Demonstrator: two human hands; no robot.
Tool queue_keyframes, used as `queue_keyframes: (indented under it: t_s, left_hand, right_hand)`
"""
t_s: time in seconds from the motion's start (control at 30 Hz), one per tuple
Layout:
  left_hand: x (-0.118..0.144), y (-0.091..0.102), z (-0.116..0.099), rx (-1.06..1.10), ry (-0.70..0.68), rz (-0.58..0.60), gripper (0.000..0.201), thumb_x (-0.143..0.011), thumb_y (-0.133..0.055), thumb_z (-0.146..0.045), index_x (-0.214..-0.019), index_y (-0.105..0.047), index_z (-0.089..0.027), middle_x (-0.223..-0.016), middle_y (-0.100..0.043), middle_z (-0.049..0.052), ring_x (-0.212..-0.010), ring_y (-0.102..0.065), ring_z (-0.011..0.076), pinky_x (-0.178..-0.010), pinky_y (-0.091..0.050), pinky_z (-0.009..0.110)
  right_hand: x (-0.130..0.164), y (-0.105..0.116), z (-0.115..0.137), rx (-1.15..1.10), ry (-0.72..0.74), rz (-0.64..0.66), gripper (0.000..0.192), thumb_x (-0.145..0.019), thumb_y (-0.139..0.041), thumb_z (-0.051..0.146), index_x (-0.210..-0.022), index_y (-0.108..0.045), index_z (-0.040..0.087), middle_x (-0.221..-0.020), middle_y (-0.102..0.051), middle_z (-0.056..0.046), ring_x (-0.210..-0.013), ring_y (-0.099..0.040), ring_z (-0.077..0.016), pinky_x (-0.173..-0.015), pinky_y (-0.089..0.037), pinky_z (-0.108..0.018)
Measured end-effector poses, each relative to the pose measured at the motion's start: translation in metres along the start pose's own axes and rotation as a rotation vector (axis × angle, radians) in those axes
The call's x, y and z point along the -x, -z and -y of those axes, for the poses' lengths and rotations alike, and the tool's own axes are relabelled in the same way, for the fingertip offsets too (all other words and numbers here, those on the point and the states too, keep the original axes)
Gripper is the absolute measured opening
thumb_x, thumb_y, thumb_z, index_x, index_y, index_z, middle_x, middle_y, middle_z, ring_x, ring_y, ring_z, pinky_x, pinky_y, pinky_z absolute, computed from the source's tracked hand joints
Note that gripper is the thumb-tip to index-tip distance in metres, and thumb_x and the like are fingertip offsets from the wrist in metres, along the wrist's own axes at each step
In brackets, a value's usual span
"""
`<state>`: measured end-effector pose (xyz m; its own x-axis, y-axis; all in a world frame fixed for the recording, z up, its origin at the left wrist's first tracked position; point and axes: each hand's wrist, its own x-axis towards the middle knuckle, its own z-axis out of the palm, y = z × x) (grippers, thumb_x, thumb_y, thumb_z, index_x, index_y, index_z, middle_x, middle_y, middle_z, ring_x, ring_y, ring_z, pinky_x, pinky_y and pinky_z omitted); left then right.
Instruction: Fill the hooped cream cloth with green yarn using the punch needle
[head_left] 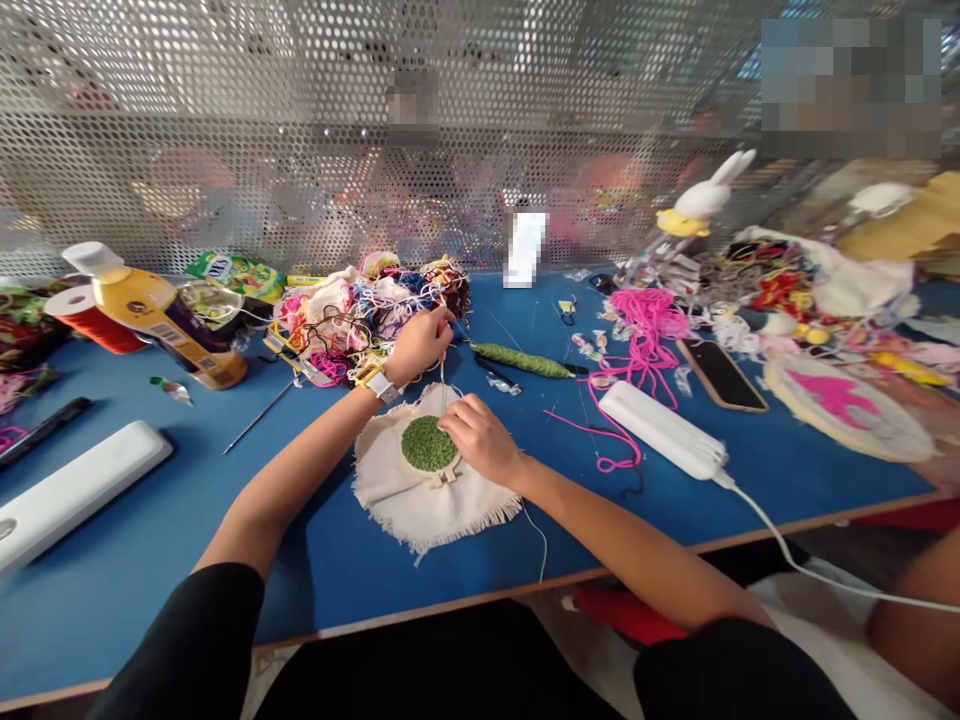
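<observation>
White cloth (pixel 390 500) with frayed edges lies on the blue table, stretched in a small round embroidery hoop (pixel 442 478). Inside the hoop is a patch of dense green loops (pixel 427 443). My right hand (pixel 480 430) is closed at the hoop's right edge, its fingertips pinched over the green patch; what they grip is hidden. Above and slightly left, my raised left hand (pixel 424 345) pinches a pale thread (pixel 442 385) that runs down toward the patch. A watch is on my left wrist. Beyond my right hand lies a green yarn bundle (pixel 521 360).
A yarn heap (pixel 352 310) sits behind my left hand, with a juice bottle (pixel 161 320) farther left. To the right are pink yarn (pixel 649 320), a white power strip (pixel 660 430), a phone (pixel 724 375) and another hoop (pixel 847 405) beside another person. A perforated metal screen (pixel 300 120) stands behind.
</observation>
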<state>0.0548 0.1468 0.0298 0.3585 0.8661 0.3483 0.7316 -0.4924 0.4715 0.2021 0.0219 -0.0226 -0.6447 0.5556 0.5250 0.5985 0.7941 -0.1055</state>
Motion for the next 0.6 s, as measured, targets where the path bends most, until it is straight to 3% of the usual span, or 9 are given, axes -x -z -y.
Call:
queue_keyframes:
  t_s: [0.2, 0.27, 0.37, 0.47, 0.53, 0.6]
  left_hand:
    - [0.008, 0.018, 0.0, -0.347, -0.027, 0.3, 0.039, -0.088, -0.047, -0.026, -0.123, -0.056, -0.012, -0.108, -0.065, 0.016, -0.094, -0.064, 0.0259, -0.079, -0.047, 0.033]
    - [0.012, 0.026, -0.006, -0.411, -0.036, 0.356, 0.033, -0.089, -0.045, -0.03, -0.112, -0.062, -0.012, -0.104, -0.066, 0.016, -0.091, -0.065, 0.027, -0.077, -0.047, 0.033]
    - [0.019, 0.034, -0.017, -0.341, -0.087, 0.557, 0.026, -0.086, -0.051, -0.033, -0.093, -0.066, -0.014, -0.089, -0.07, 0.011, -0.082, -0.066, 0.0234, -0.07, -0.046, 0.028]
    - [0.03, 0.03, -0.027, -0.254, -0.092, 0.732, 0.037, -0.082, -0.057, -0.028, -0.114, -0.058, -0.009, -0.085, -0.071, 0.01, -0.073, -0.065, 0.0209, -0.063, -0.043, 0.026]
    - [0.038, 0.023, -0.031, -0.247, -0.062, 0.751, 0.061, -0.077, -0.062, -0.025, -0.131, -0.043, -0.004, -0.079, -0.07, 0.011, -0.068, -0.064, 0.0219, -0.059, -0.042, 0.027]
    - [0.045, 0.017, -0.032, -0.241, -0.022, 0.716, 0.071, -0.075, -0.066, -0.026, -0.137, -0.036, -0.005, -0.083, -0.071, 0.011, -0.071, -0.064, 0.0232, -0.061, -0.042, 0.028]
  right_hand:
    - [0.002, 0.008, -0.004, -0.146, -0.097, -0.164, 0.015, -0.093, -0.049, 0.014, -0.097, -0.063, 0.018, -0.085, -0.062, -0.007, -0.084, -0.051, -0.0207, -0.077, -0.047, -0.037]
    - [0.002, 0.015, -0.006, -0.165, -0.156, -0.246, 0.015, -0.091, -0.049, 0.013, -0.099, -0.061, 0.018, -0.084, -0.062, -0.007, -0.084, -0.052, -0.0211, -0.076, -0.047, -0.037]
    - [0.004, 0.023, -0.008, -0.147, -0.18, -0.31, 0.015, -0.09, -0.049, 0.011, -0.099, -0.06, 0.018, -0.084, -0.062, -0.008, -0.084, -0.053, -0.0221, -0.076, -0.046, -0.038]
    - [0.005, 0.025, -0.007, -0.135, -0.158, -0.305, 0.017, -0.089, -0.049, 0.011, -0.099, -0.06, 0.018, -0.085, -0.062, -0.008, -0.086, -0.053, -0.0225, -0.077, -0.046, -0.039]
    - [0.006, 0.023, -0.005, -0.139, -0.145, -0.276, 0.018, -0.089, -0.049, 0.011, -0.1, -0.06, 0.018, -0.085, -0.062, -0.008, -0.086, -0.052, -0.0225, -0.078, -0.046, -0.039]
    - [0.006, 0.021, -0.003, -0.144, -0.128, -0.247, 0.017, -0.088, -0.049, 0.011, -0.1, -0.06, 0.018, -0.085, -0.061, -0.008, -0.086, -0.052, -0.0225, -0.078, -0.047, -0.039]
